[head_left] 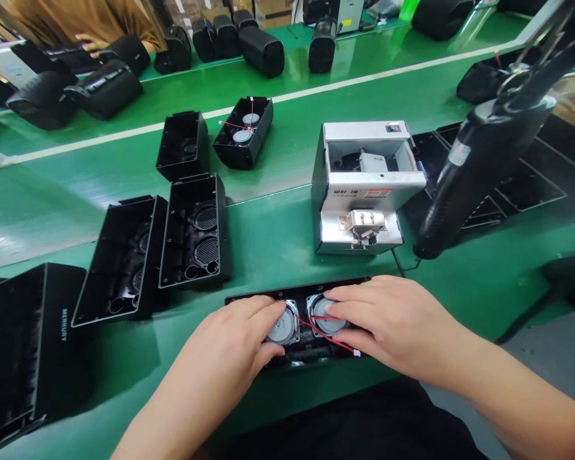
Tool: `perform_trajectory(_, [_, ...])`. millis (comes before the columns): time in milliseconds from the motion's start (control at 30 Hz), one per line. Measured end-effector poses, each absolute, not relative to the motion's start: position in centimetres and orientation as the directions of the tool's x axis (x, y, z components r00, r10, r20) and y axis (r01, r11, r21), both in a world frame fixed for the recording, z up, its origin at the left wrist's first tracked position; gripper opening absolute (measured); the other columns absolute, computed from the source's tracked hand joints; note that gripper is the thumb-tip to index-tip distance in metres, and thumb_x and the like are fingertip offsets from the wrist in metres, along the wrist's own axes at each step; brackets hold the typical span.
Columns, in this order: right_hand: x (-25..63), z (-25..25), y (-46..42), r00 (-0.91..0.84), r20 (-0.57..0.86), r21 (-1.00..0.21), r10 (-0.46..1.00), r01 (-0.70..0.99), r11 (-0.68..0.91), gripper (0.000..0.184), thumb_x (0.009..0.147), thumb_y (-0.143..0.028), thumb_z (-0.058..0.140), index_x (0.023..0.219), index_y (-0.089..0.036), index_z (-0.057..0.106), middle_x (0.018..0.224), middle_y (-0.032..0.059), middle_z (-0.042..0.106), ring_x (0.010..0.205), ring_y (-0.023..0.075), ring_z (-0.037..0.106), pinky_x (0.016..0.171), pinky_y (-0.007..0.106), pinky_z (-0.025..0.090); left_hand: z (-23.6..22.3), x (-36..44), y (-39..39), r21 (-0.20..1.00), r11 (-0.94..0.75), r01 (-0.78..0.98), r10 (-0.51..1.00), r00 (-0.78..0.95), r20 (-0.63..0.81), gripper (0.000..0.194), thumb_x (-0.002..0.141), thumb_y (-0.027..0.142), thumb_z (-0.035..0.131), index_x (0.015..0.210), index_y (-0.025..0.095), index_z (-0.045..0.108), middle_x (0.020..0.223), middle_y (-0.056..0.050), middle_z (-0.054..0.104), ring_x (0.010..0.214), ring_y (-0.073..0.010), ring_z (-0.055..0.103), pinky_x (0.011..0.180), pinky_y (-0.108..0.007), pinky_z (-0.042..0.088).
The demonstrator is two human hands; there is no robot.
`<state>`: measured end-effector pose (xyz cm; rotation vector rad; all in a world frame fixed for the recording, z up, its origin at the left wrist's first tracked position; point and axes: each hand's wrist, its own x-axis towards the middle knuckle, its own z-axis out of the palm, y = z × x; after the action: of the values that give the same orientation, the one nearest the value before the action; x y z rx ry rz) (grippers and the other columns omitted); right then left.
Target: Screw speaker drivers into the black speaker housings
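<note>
The half-curled left hand [244, 329] gripped one speaker driver [282, 328] by its edges; the right hand [383, 319], likewise curled, gripped a second driver [322, 312], both inside the black speaker enclosure [311, 361] beneath the hands.

Bright diffuse light, apparently from above, pale glare on the green desk [268, 223] at left, soft shadow beside the large black box [57, 358], its interior underexposed, background slightly blurred, outer edges stretched.

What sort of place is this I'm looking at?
Probably a speaker assembly line: open black housings stand on a long green bench, round drivers with red wires sit in two of them, and another person is across the bench.
</note>
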<state>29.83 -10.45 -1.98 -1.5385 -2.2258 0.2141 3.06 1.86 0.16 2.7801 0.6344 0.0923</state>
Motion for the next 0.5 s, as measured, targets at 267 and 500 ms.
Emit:
perform_trajectory(267, [29.45,-1.21,-10.19,-0.304,0.185,-0.342,0.934,0.871,0.352,0.027,0.090,-0.025,0.087,0.114,-0.021,0.076,0.123,0.0035,0.080,0.099,0.0282,0.078,0.069,0.043,0.056,0.37,3.41,1.90,0.304,-0.837,0.455,0.456,0.887,-0.072,0.066,0.077,0.010,0.094,0.137,0.023,0.070,0.130,-0.009,0.077,0.108,-0.0324,0.079,0.092,-0.049,0.069])
perform_trajectory(500, [29.02,-1.63,-10.14,-0.285,0.222,-0.359,0.932,0.865,0.350,0.027,0.086,-0.021,0.090,0.109,-0.020,0.077,0.119,0.0051,0.080,0.096,0.0298,0.079,0.071,0.046,0.063,0.38,3.59,1.91,0.322,-0.801,0.504,0.485,0.863,-0.144,0.064,0.080,0.012,0.092,0.139,0.025,0.070,0.134,-0.010,0.076,0.114,-0.0330,0.077,0.099,-0.050,0.067])
